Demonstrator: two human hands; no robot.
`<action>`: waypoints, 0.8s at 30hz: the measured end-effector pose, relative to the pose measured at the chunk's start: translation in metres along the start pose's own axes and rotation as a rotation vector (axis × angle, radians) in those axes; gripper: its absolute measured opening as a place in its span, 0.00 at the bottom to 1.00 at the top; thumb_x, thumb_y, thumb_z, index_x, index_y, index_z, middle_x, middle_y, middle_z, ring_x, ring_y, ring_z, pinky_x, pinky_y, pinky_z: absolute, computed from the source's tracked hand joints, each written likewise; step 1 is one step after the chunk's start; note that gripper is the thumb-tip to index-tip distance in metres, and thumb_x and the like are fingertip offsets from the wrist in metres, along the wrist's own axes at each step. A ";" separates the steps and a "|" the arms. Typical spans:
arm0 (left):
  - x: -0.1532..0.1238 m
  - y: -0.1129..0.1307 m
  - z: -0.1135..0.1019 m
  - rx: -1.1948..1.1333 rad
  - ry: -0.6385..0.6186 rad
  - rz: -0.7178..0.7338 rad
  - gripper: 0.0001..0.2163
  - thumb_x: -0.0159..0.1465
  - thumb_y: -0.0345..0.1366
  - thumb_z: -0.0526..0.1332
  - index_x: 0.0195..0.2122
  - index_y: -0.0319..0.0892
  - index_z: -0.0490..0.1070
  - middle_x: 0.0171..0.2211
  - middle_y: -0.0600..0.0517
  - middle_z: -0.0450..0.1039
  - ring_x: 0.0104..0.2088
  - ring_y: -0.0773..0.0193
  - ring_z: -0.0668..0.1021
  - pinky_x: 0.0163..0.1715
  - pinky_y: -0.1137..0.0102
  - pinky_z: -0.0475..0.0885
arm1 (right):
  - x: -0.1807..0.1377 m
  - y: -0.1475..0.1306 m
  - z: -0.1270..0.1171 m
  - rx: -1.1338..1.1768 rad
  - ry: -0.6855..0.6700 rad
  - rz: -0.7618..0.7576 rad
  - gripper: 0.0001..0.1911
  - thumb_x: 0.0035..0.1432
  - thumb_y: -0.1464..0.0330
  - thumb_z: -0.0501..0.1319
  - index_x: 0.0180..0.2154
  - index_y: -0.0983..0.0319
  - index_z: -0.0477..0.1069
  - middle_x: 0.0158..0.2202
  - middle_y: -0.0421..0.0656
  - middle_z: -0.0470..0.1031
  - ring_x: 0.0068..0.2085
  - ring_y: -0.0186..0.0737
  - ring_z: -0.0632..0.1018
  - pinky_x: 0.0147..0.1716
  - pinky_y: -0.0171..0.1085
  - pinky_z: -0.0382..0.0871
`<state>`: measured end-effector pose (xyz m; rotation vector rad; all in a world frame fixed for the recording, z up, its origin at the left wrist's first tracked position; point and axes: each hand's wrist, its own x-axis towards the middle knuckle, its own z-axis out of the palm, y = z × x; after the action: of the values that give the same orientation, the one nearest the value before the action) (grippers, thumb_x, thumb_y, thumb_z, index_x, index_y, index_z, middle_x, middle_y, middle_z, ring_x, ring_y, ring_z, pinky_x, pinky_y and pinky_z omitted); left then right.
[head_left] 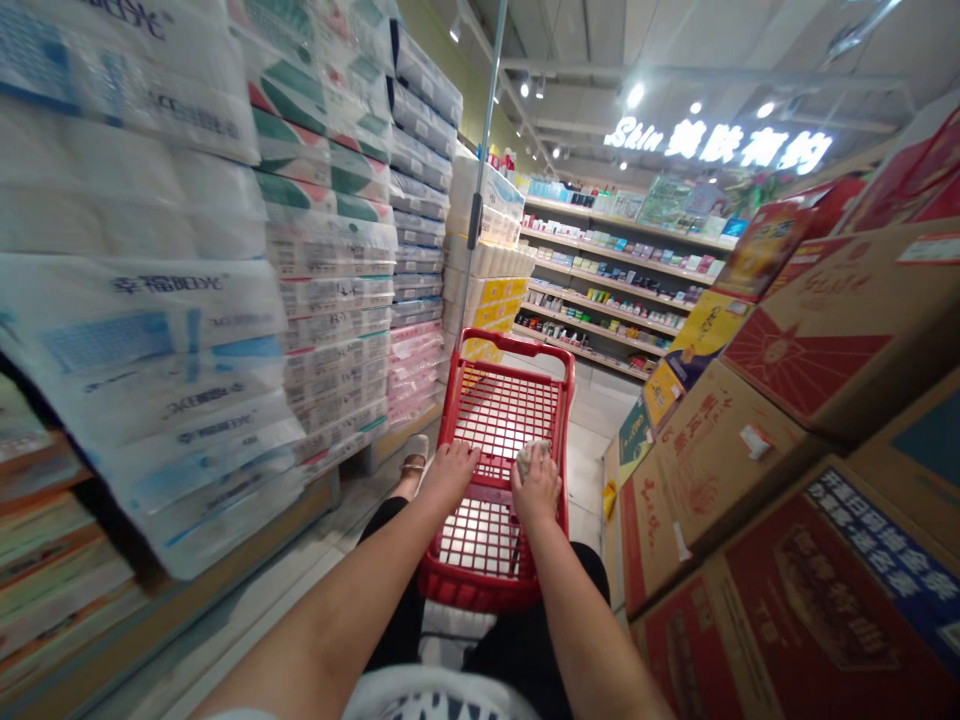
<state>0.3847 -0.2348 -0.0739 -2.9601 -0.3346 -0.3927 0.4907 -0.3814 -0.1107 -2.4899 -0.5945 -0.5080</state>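
Observation:
In front of me stands a red plastic shopping cart (pixel 491 495) with grid panels and a raised frame at its far end. My left hand (pixel 450 472) has its fingers curled over the left part of the cart's middle bar. On the right part of that bar rests my right hand (pixel 538 487), its fingers bent round it. A small pale greyish thing (pixel 523 458) shows at the right fingers; what it is I cannot make out. No goods are visible inside the cart through the grid.
Wrapped packs of tissue paper (pixel 142 320) are stacked high on the left. Cardboard cartons (pixel 705 450) line the right side. A thin metal pole (pixel 480 180) rises beyond the cart. Shelves of small boxed goods (pixel 600 270) stand at the back under a lit sign (pixel 720 140).

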 end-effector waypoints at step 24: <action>0.000 0.000 0.001 -0.009 -0.010 -0.002 0.27 0.57 0.25 0.60 0.59 0.41 0.60 0.56 0.40 0.66 0.58 0.50 0.66 0.54 0.59 0.60 | 0.001 0.006 0.005 0.147 0.084 -0.320 0.18 0.64 0.64 0.55 0.54 0.55 0.70 0.60 0.46 0.66 0.60 0.51 0.64 0.57 0.51 0.60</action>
<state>0.3850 -0.2349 -0.0746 -2.9715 -0.3371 -0.3806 0.4954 -0.3831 -0.1165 -2.2330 -0.9672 -0.6589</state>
